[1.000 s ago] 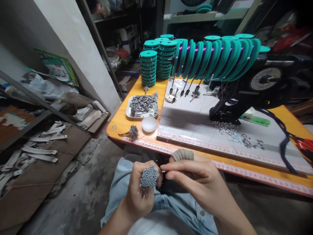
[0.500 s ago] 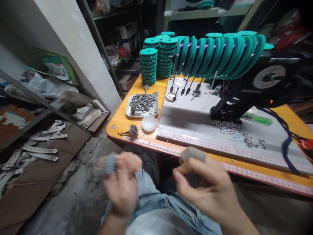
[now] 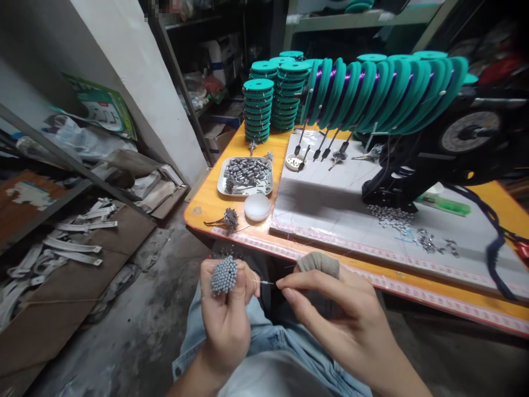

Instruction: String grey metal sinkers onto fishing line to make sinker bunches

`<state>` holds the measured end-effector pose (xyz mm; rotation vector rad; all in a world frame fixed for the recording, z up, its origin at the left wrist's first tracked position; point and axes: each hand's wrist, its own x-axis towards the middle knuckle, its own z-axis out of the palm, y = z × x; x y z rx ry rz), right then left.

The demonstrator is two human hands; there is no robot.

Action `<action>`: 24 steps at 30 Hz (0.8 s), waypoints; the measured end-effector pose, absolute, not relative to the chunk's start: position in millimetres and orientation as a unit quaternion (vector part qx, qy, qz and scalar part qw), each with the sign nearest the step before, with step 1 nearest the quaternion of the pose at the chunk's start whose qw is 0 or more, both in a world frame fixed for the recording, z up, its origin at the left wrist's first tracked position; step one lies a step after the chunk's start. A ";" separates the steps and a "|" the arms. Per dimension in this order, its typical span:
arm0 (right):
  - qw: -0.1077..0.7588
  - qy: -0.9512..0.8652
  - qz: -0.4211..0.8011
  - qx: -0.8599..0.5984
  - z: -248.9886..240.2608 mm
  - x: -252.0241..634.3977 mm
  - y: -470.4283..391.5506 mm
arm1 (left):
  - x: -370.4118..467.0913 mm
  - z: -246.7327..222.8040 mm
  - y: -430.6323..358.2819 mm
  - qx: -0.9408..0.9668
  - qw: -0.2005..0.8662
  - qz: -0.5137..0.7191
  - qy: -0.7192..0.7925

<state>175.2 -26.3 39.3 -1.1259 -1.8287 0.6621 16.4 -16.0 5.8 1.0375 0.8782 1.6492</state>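
Observation:
In my left hand (image 3: 225, 314), the fingers are closed around a bundle of thin grey pins (image 3: 224, 275), whose rounded ends face up toward me. A slim wire-like piece (image 3: 266, 283) with a short pale section spans the gap between the hands, near the left fingertips. Its other end meets the thumb and forefinger of my right hand (image 3: 343, 314), which are pinched together. A grey-beige cloth cover (image 3: 320, 263) wraps one of the right fingers. Both hands are above my lap, just in front of the table edge.
On the yellow table (image 3: 198, 204) sit a white tray (image 3: 223, 190) of small metal parts, a round whitish dish (image 3: 257, 208) and another pin bundle (image 3: 230, 219). Green spools (image 3: 259, 85) stand behind. A black machine (image 3: 430, 154) and loose metal bits (image 3: 392, 219) occupy the right.
My left hand has moved right and turned, bringing the pin bundle upright and into focus. My right hand moved slightly left, and the wire-like piece now shows between the hands.

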 end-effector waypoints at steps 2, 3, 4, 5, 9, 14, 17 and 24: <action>0.436 -0.729 0.261 -0.458 38.6 172.8 -26.8 | 17.7 7.6 -15.6 0.410 0.502 0.673 0.357; 0.438 -0.727 0.258 -0.461 38.0 171.7 -26.7 | 18.5 9.3 -15.1 0.397 0.527 0.665 0.350; 0.442 -0.724 0.255 -0.464 37.3 170.7 -26.4 | 19.2 11.2 -14.3 0.379 0.562 0.650 0.343; 0.445 -0.722 0.251 -0.466 36.5 169.9 -26.0 | 19.9 13.3 -13.5 0.357 0.601 0.632 0.334; 0.449 -0.713 0.259 -0.472 34.0 167.5 -24.2 | 20.7 18.5 -12.8 0.299 0.709 0.558 0.311; 0.460 -0.699 0.299 -0.459 35.0 166.3 -24.2 | 19.2 11.6 -19.1 0.334 0.700 0.541 0.325; 0.461 -0.697 0.282 -0.471 35.7 167.2 -25.1 | 19.3 6.3 -20.9 0.354 0.692 0.536 0.330; 0.461 -0.701 0.252 -0.481 35.3 169.7 -25.7 | 17.1 2.9 -19.4 0.384 0.653 0.541 0.366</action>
